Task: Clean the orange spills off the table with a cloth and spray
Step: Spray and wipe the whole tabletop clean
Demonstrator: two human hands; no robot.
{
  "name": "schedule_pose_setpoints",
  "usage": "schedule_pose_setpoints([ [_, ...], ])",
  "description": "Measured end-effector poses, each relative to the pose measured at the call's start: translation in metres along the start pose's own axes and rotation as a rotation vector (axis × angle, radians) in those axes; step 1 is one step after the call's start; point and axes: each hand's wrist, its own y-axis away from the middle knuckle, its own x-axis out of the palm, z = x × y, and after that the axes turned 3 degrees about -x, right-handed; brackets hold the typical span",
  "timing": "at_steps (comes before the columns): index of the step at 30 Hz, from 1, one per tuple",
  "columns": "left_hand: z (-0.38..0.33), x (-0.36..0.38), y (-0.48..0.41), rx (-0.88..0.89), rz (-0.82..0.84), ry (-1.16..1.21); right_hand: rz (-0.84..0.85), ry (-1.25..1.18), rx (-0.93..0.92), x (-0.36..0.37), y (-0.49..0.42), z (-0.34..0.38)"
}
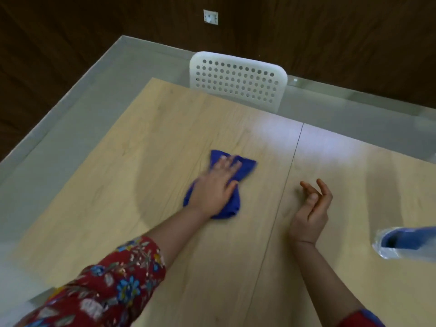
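Note:
A crumpled blue cloth [245, 166] lies on the light wooden table [118, 208] near its middle. My left hand [215, 185] presses flat on top of the cloth, fingers spread. To the right, my right hand [311, 208] rests on its edge on the table, palm turned inward, fingers loosely curled and holding nothing. At the right edge of the view stands a spray bottle [405, 241] with a blue trigger head, apart from both hands. I see no orange spill on the visible table surface.
A white perforated chair [238, 81] stands at the table's far edge. A seam [290, 166] runs across the tabletop between my hands. Grey floor and a dark wooden wall with a socket [210, 17] lie beyond.

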Motion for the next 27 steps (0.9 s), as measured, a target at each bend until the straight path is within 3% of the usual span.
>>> schedule_pose_setpoints([
  [3,0.012,-0.011,-0.032,-0.298,-0.041,-0.061,-0.028,-0.006,-0.019,0.003,-0.003,0.003],
  [5,-0.016,-0.006,-0.047,-0.323,-0.043,-0.066,-0.030,-0.030,-0.004,0.003,-0.004,0.004],
  [10,-0.114,0.040,-0.004,0.057,0.100,-0.082,-0.066,-0.080,-0.012,-0.001,-0.003,-0.001],
  [12,-0.116,0.043,0.036,0.163,0.127,-0.079,-0.027,-0.013,-0.018,-0.003,-0.002,-0.004],
  [14,-0.086,0.033,0.059,0.194,0.101,-0.077,0.124,0.133,-0.065,-0.001,0.001,-0.004],
  [16,-0.033,0.015,0.063,0.102,0.048,-0.086,0.415,0.347,-0.255,0.003,0.007,-0.002],
  [18,0.030,-0.006,0.060,-0.108,-0.018,-0.144,0.666,0.483,-0.489,0.008,0.013,0.000],
  [21,0.100,-0.036,0.052,-0.443,-0.076,-0.176,0.722,0.539,-0.525,0.009,0.012,0.005],
  [23,0.099,-0.039,0.043,-0.579,-0.100,-0.176,0.705,0.560,-0.526,0.010,0.012,0.005],
  [25,0.062,-0.026,0.039,-0.497,-0.101,-0.157,0.670,0.558,-0.528,0.008,0.011,0.003],
  [27,0.020,-0.006,0.056,-0.232,-0.051,-0.136,0.582,0.520,-0.459,0.016,0.016,0.009],
])
